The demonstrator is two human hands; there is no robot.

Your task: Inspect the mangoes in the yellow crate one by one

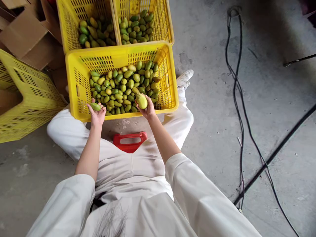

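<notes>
Between my knees stands a yellow plastic crate (123,50) with a layer of small green and yellowish oval fruits (124,85) in it. My left hand (98,116) is at the crate's near left edge, its fingers curled round a slim green fruit (95,106). At the near right edge, my right hand (149,109) grips a larger, pale yellow-green fruit (142,101), rounded at the near end and narrower toward the far end. Both hands are held above the near rim, palms turned up. Part of the right hand's fingers is hidden behind the fruit.
Two more yellow crates (114,24) with similar fruits adjoin the far side. On the left are another yellow crate (32,98), tipped on its side, and cardboard boxes (24,33). A red plastic stool (130,141) is under me. Black cables (237,79) run over the concrete floor at right.
</notes>
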